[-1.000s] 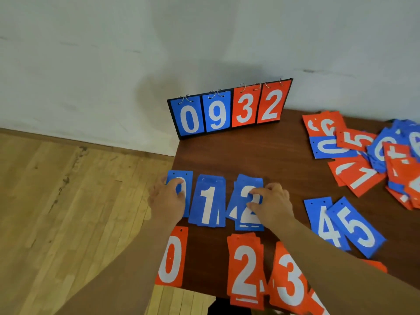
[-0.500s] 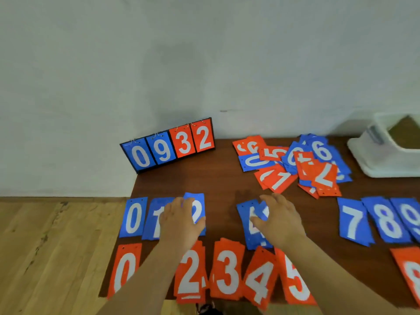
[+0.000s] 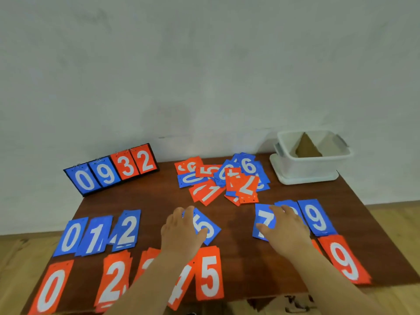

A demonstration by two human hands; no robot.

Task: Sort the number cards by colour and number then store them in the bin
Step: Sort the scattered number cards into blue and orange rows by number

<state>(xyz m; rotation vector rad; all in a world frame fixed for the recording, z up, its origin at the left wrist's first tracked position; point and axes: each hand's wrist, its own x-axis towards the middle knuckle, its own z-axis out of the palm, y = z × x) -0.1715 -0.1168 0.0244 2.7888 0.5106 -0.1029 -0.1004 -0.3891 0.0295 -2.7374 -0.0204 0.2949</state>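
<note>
Pressing the left hand [image 3: 181,233] palm down on the left part of the blue 5 card [image 3: 208,230], fingers relaxed, thumb across its face, gripping nothing. Laying the right hand [image 3: 287,230] flat as well, fingers straight and spread, over the blue 7 card [image 3: 263,220] and most of the blue card just beside it, next to the blue 9 card [image 3: 316,218]. Showing a row of blue 0 [image 3: 72,237], blue 1 [image 3: 95,238] and blue 2 [image 3: 127,230] at the left of the brown table [image 3: 159,201], slightly overlapping. Showing nearer the front edge red 0 [image 3: 53,289], red 2 [image 3: 114,283], red 4 [image 3: 179,289], red 5 [image 3: 209,276] and red 9 [image 3: 345,262], partly hidden by the forearms. Finding the unsorted pile [image 3: 227,178] of mixed red and blue cards at the back, between the scoreboard stand [image 3: 111,170] and the white bin [image 3: 313,164] at the far right corner.
</note>
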